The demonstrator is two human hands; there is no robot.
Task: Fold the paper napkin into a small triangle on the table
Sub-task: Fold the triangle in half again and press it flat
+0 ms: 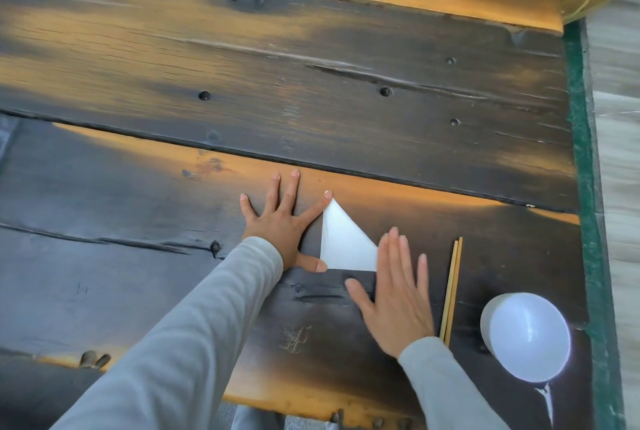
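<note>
Head view: white paper napkin (344, 242) already in a small triangle, flat on the dark plank table (311, 100), apex pointing away, base toward the near edge. Left hand (282, 222) spread wide and flat on the wood just beside the left edge, index fingertip at the apex, thumb tip at the lower left corner, gripping nothing. Right hand (394, 294) open too, fingers together, palm down, fingertips over the right corner and somewhat motion-blurred; actual contact with the paper hard to confirm. Probably the pressing step, with the fold all but finished. To do it well: pin the apex and near corner with the left fingertips, sweep the right palm from the folded edge outward so trapped air escapes, then run a fingertip along each crease for a sharp line. Light, even pressure only, thin paper being quick to skid or wrinkle on rough, knotty planks. Further right, a pair of wooden chopsticks (452, 287) lying near the right hand, and beyond them a white bowl (526, 338), well apart from the napkin.
</note>
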